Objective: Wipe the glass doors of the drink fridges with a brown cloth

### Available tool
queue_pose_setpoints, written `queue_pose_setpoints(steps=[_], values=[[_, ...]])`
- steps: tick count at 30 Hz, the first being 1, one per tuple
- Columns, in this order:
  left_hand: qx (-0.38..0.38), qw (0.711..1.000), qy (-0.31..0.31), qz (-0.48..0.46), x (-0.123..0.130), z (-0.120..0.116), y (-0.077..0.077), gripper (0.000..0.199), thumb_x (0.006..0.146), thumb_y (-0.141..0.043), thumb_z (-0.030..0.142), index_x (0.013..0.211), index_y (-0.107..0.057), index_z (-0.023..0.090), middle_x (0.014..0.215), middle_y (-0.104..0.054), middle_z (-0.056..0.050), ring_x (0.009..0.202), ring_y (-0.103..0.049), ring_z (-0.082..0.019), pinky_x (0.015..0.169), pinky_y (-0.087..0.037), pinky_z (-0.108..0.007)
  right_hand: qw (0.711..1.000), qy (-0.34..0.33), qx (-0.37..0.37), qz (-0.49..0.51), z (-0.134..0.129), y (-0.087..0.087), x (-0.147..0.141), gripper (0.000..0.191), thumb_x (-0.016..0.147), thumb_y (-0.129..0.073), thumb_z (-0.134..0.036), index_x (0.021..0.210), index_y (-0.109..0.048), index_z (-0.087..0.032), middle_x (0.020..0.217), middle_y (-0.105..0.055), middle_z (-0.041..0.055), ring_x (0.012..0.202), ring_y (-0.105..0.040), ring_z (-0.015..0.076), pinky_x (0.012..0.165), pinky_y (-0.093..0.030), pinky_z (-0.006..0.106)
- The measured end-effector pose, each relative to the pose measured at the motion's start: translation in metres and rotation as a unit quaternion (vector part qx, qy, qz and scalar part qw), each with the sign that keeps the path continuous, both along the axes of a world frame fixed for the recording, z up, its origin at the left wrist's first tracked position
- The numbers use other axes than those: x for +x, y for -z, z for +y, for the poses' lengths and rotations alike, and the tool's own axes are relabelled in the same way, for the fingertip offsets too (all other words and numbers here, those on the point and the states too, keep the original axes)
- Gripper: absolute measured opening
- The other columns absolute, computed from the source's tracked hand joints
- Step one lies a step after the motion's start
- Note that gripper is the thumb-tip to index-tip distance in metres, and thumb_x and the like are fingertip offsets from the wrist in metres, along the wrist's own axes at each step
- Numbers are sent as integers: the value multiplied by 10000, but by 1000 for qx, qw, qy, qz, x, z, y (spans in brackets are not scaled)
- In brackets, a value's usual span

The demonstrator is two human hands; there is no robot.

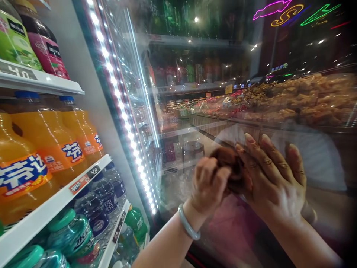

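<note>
My left hand [208,182], with a pale bangle [186,225] on the wrist, has its fingers curled round a bunched brown cloth [227,158]. The cloth is up against, or very near, the glass door [174,191]; I cannot tell how firmly it presses. To its right, my right hand [275,186] lies flat on the glass with fingers stretched out and apart. The side of that hand borders the cloth, and its thumb is mostly hidden. Faint reflections of the arms and light clothing show in the pane.
Lit cooler shelves stand on the left, with orange soda bottles [60,136], teal-capped bottles [71,234] and a white shelf edge [58,191] jutting out. An LED strip [119,100] runs down the frame. Through or in the glass appear a stool [193,147] and heaped goods [304,96].
</note>
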State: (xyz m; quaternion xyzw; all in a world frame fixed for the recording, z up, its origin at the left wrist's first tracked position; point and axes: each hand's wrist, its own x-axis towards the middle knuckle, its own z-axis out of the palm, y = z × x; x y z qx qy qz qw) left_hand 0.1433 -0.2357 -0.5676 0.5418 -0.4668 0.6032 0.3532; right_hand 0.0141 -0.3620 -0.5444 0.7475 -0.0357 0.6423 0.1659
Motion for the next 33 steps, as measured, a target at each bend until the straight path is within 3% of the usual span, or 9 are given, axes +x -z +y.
queue_pose_setpoints(steps=[3,8,14,17,20,23,27,29,33], values=[[31,999,10,-42,4,0,7,297,900,-725,214,1180,-628,216,1193,-613,-107,1161,-596,-259,1027,-547,-382,1000,-8,22,-7,8,0,11,582,979,-595,-150,1545,-512,-255,1549,-558,40,1513,-459,242,1357,-174,475],[-105,988,-25,107,32,13,-10,321,940,-647,262,1253,-588,230,1198,-619,-110,1163,-588,-262,1039,-510,-436,998,-49,-8,35,32,9,44,507,1018,-489,-127,1518,-530,-201,1583,-511,32,1548,-400,209,1373,-108,439],[-51,998,1,30,33,19,19,278,928,-657,229,1201,-606,242,1206,-606,-106,1174,-598,-249,1003,-535,-392,994,-96,-21,44,34,23,51,478,1013,-477,-124,1477,-566,-196,1544,-556,46,1521,-442,200,1349,-233,410],[-38,998,-43,2,56,35,14,287,913,-665,203,1189,-600,248,1182,-602,-91,1158,-599,-240,1015,-528,-387,995,-83,-29,44,33,23,48,500,986,-552,-115,1478,-570,-205,1530,-571,33,1477,-503,215,1335,-265,411],[-117,984,-69,112,75,47,5,311,926,-633,211,1231,-571,230,1201,-608,-101,1165,-598,-245,1022,-516,-408,997,-68,-29,40,35,23,50,531,959,-632,-122,1480,-573,-209,1510,-589,31,1449,-537,234,1325,-281,427],[-129,981,-59,135,69,41,18,279,939,-626,276,1210,-580,225,1206,-613,-107,1165,-595,-255,1020,-513,-429,997,-63,-27,35,37,24,53,537,952,-659,-131,1476,-580,-214,1504,-594,30,1439,-548,243,1320,-289,427],[-29,998,-48,8,61,36,39,251,913,-684,326,1142,-605,262,1156,-601,-77,1141,-604,-240,994,-539,-394,997,-55,-41,36,35,27,54,570,924,-707,-147,1476,-580,-207,1510,-590,31,1443,-545,248,1327,-284,439],[-18,998,-68,-5,74,46,32,224,909,-679,278,1118,-599,271,1139,-597,-65,1129,-605,-228,987,-542,-379,996,-55,-57,30,33,28,55,581,912,-715,-149,1474,-583,-211,1508,-593,34,1446,-543,254,1328,-282,450],[-115,979,-99,133,103,68,11,279,917,-635,238,1186,-563,218,1203,-592,-102,1175,-587,-251,1023,-519,-430,996,-59,-57,24,34,27,56,603,899,-712,-144,1482,-579,-221,1503,-598,35,1455,-533,258,1326,-287,460]])
